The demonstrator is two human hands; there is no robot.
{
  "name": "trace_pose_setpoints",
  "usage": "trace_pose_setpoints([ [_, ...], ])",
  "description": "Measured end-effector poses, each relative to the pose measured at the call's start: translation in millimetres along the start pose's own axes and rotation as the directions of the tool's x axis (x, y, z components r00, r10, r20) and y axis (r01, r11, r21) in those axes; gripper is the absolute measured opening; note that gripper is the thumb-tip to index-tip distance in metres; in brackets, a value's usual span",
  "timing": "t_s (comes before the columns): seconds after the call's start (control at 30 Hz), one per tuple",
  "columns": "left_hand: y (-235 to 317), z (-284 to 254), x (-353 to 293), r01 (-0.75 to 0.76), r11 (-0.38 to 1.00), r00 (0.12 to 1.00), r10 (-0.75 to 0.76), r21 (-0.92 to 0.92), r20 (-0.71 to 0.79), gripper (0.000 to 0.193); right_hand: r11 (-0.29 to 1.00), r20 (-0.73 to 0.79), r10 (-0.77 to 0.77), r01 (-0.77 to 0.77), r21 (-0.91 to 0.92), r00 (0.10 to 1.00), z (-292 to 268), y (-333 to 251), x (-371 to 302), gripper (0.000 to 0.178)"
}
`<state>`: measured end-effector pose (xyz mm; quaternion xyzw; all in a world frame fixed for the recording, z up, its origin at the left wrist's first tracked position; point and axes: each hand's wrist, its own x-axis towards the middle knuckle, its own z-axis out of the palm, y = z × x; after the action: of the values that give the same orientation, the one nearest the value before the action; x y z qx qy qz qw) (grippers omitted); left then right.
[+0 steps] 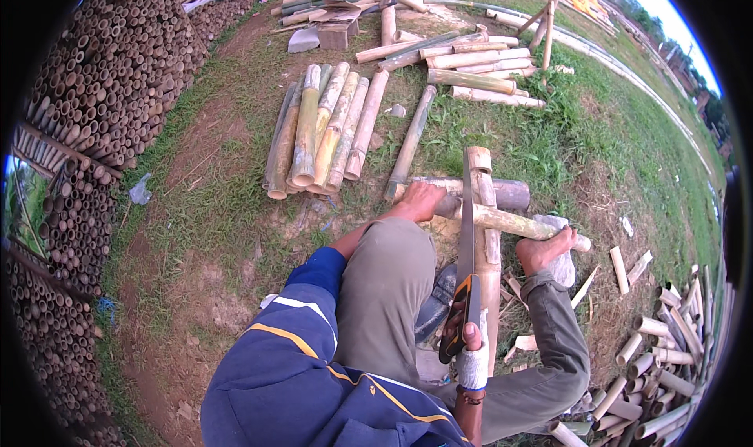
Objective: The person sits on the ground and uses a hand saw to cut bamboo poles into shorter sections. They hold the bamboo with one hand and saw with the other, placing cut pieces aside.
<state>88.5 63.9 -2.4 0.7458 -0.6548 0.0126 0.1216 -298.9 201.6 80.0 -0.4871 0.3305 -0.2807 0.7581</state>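
A pale bamboo pole (514, 223) lies crosswise over a thick upright-running bamboo support (489, 278). My left hand (421, 201), bare, is closed around the pole's left end. My right hand (472, 362), in a white glove with the thumb showing, grips the orange-and-black handle of a handsaw (467, 239). The saw's long blade points away from me and crosses the pole just left of the support; whether its teeth are in the bamboo, I cannot tell. My bare foot (541, 251) presses on the pole's right part. Behind it lies a thicker bamboo log (511, 194).
Cut bamboo lengths (333, 129) lie bundled ahead to the left, with another pile (478, 59) farther off. Offcuts (655, 368) are heaped at the lower right. A tall stack of bamboo (110, 70) lines the left side. One pole (412, 137) lies near my left hand.
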Motion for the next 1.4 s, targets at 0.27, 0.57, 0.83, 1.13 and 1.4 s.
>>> trace_pose_setpoints([
  [0.27,0.1,-31.0,-5.2,0.033,0.999,0.988,-0.034,0.009,0.152,0.045,0.998,0.002,0.039,-0.039,0.051,0.999,-3.6,-15.0,10.8,0.071],
  [0.57,-11.5,-50.7,-22.6,0.115,0.993,0.962,-0.12,0.035,0.245,0.048,0.984,-0.206,0.055,-0.088,-0.155,0.977,0.0,-13.7,-5.8,0.046],
  [0.83,3.6,-44.2,-0.9,0.036,0.999,0.966,-0.038,0.012,0.255,0.047,0.888,-0.151,-0.265,0.179,-0.424,0.953,-13.0,2.5,-2.4,0.053],
  [1.13,0.9,-39.3,0.9,0.052,0.998,0.967,-0.056,0.022,0.249,0.051,0.965,-0.135,-0.057,0.02,-0.263,0.989,15.2,-19.7,26.6,0.052],
  [1.4,5.5,-47.4,-2.4,0.048,0.999,0.962,-0.049,0.008,0.269,0.066,0.975,-0.148,-0.107,0.074,-0.21,0.983,21.7,-1.6,45.4,0.055],
])
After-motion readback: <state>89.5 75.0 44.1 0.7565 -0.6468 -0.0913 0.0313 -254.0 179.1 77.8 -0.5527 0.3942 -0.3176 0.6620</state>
